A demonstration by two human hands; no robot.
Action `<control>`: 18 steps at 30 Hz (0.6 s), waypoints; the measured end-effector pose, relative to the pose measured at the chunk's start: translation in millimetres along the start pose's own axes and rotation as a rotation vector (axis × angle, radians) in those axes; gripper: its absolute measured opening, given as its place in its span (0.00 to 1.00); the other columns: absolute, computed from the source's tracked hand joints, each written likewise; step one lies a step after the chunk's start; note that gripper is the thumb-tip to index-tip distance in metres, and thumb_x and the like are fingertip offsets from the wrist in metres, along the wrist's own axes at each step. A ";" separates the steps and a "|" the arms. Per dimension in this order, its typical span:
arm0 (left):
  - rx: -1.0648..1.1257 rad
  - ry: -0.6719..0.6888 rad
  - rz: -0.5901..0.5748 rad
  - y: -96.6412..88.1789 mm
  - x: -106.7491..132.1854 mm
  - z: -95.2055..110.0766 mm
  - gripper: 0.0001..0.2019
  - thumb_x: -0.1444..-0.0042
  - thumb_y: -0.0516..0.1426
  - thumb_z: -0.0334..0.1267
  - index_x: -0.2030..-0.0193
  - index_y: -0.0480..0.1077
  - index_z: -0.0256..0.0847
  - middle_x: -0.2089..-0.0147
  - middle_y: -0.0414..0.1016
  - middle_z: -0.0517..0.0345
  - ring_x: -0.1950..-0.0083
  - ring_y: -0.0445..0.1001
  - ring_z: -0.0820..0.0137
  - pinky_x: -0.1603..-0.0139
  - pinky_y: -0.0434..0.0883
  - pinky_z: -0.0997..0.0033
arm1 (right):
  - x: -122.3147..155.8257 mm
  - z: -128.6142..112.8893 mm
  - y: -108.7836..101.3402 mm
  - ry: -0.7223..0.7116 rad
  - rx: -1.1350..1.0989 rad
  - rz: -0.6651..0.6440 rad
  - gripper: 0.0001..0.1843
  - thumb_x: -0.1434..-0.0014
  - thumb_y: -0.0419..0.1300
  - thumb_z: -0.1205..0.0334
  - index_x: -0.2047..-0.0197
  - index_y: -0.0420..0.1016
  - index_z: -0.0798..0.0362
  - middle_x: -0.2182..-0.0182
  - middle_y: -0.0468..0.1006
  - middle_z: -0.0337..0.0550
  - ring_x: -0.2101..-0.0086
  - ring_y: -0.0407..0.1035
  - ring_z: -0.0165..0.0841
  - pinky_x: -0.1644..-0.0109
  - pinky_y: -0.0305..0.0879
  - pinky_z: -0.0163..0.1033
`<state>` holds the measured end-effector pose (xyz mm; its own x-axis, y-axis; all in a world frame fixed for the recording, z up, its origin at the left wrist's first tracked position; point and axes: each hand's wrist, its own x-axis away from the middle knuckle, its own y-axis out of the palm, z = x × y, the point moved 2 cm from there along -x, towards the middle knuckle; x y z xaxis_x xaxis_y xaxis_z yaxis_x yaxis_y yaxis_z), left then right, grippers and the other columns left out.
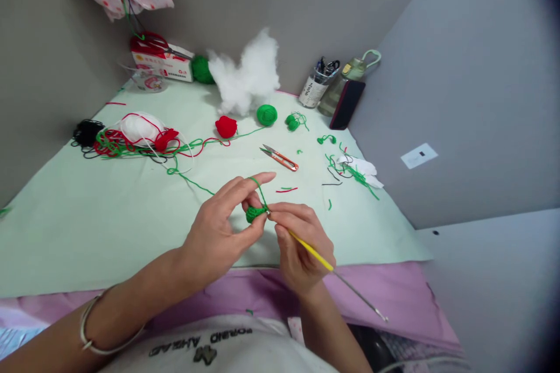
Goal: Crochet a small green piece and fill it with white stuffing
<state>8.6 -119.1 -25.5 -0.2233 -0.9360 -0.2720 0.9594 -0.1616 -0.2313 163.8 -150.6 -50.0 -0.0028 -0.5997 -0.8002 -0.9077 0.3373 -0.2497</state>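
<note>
My left hand [221, 227] pinches a small green crocheted piece [254, 213] between thumb and fingers, with green yarn [188, 179] looped over the raised index finger and trailing left across the table. My right hand [300, 242] grips a yellow-handled crochet hook [312, 252] whose tip meets the green piece; its metal end sticks out to the lower right. Both hands hover over the pale green table cover [109, 227].
Orange thread snips [280, 158] lie just beyond the hands. A red crocheted ball [226, 126], green yarn balls [266, 115], white stuffing [249, 78], tangled yarn [126, 140], a pen cup [314, 86], a bottle [345, 84] and a dark phone [347, 105] stand farther back. Grey walls enclose the table.
</note>
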 end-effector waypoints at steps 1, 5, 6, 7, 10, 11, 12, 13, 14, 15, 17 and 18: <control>-0.006 0.005 -0.007 0.1 0.5 -0.3 0.22 0.40 0.60 0.30 0.39 0.76 0.46 0.64 0.71 0.61 0.59 0.72 0.70 0.48 0.70 0.68 | -0.4 -0.1 -0.3 0.028 -0.011 -0.007 0.18 0.35 0.61 0.73 0.46 0.80 0.45 0.58 0.85 0.46 0.58 0.80 0.38 0.57 0.79 0.45; 0.045 -0.035 -0.006 -0.3 2.2 -1.1 0.22 0.39 0.60 0.31 0.38 0.74 0.45 0.61 0.73 0.60 0.57 0.73 0.69 0.45 0.70 0.68 | 0.3 -0.7 -1.0 0.051 0.022 0.001 0.20 0.34 0.59 0.75 0.46 0.79 0.45 0.58 0.84 0.45 0.58 0.80 0.36 0.56 0.79 0.44; 0.070 -0.053 0.005 -0.8 2.5 -1.3 0.22 0.39 0.61 0.32 0.38 0.75 0.45 0.61 0.73 0.60 0.56 0.73 0.69 0.45 0.69 0.68 | 1.7 -0.5 -0.8 0.026 0.062 0.012 0.21 0.34 0.59 0.76 0.45 0.79 0.46 0.58 0.84 0.46 0.58 0.80 0.36 0.56 0.79 0.43; 0.104 -0.081 0.016 -1.3 2.6 -1.7 0.21 0.39 0.62 0.33 0.39 0.75 0.45 0.61 0.73 0.60 0.56 0.73 0.69 0.44 0.69 0.68 | 3.7 -0.2 -0.3 -0.008 0.115 0.021 0.22 0.34 0.59 0.76 0.43 0.79 0.46 0.57 0.83 0.47 0.57 0.80 0.36 0.57 0.79 0.43; 0.298 -0.227 -0.008 -1.7 2.6 -5.0 0.23 0.41 0.66 0.35 0.38 0.75 0.48 0.62 0.73 0.62 0.57 0.72 0.71 0.47 0.70 0.69 | 12.2 2.1 2.8 -0.140 0.281 0.033 0.25 0.34 0.60 0.74 0.39 0.77 0.43 0.53 0.82 0.48 0.55 0.80 0.38 0.58 0.81 0.43; 0.390 -0.288 -0.040 -1.1 2.4 -6.3 0.23 0.41 0.67 0.36 0.38 0.75 0.49 0.62 0.73 0.63 0.57 0.72 0.71 0.49 0.70 0.70 | 14.8 2.9 4.0 -0.177 0.320 0.041 0.25 0.34 0.60 0.74 0.38 0.77 0.42 0.52 0.82 0.48 0.55 0.80 0.38 0.57 0.81 0.43; 0.483 -0.346 -0.078 -0.4 2.3 -7.5 0.24 0.41 0.67 0.37 0.38 0.75 0.50 0.62 0.73 0.63 0.58 0.72 0.72 0.50 0.70 0.71 | 16.5 3.6 5.1 -0.200 0.343 0.053 0.25 0.33 0.60 0.73 0.38 0.76 0.41 0.52 0.82 0.47 0.54 0.80 0.38 0.57 0.81 0.43; 0.568 -0.396 -0.113 0.4 2.2 -8.3 0.24 0.42 0.68 0.38 0.37 0.75 0.50 0.61 0.73 0.63 0.58 0.72 0.72 0.52 0.70 0.71 | 17.2 4.0 5.8 -0.209 0.346 0.065 0.25 0.33 0.60 0.73 0.38 0.76 0.41 0.52 0.82 0.47 0.55 0.80 0.38 0.57 0.82 0.43; 0.635 -0.434 -0.138 1.1 2.0 -8.8 0.25 0.42 0.68 0.39 0.37 0.75 0.50 0.61 0.74 0.63 0.59 0.72 0.73 0.52 0.70 0.72 | 16.7 4.1 6.1 -0.203 0.332 0.080 0.24 0.33 0.60 0.73 0.39 0.77 0.41 0.53 0.82 0.46 0.55 0.80 0.37 0.57 0.82 0.43; 0.681 -0.459 -0.153 1.7 1.8 -9.1 0.25 0.42 0.69 0.39 0.37 0.75 0.50 0.60 0.74 0.63 0.59 0.72 0.74 0.51 0.70 0.72 | 15.2 3.9 6.1 -0.187 0.303 0.089 0.24 0.33 0.60 0.73 0.39 0.78 0.41 0.53 0.83 0.46 0.56 0.80 0.37 0.58 0.82 0.43; 0.723 -0.479 -0.162 2.4 1.3 -9.3 0.26 0.42 0.69 0.38 0.36 0.75 0.51 0.60 0.74 0.63 0.58 0.72 0.74 0.50 0.69 0.72 | 10.6 2.9 5.1 -0.145 0.224 0.099 0.22 0.33 0.60 0.73 0.41 0.79 0.42 0.54 0.83 0.46 0.58 0.80 0.37 0.59 0.81 0.42; 0.732 -0.479 -0.160 2.6 1.1 -9.3 0.27 0.42 0.69 0.37 0.36 0.75 0.51 0.60 0.74 0.63 0.58 0.72 0.74 0.49 0.69 0.72 | 8.1 2.3 4.1 -0.127 0.178 0.104 0.21 0.33 0.60 0.73 0.42 0.79 0.42 0.55 0.83 0.46 0.58 0.80 0.36 0.60 0.81 0.42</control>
<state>9.3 -117.7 -35.1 -0.4258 -0.8886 0.1706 0.8290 -0.3076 0.4671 161.0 -152.4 -58.8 -0.0296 -0.4629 -0.8859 -0.8169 0.5220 -0.2454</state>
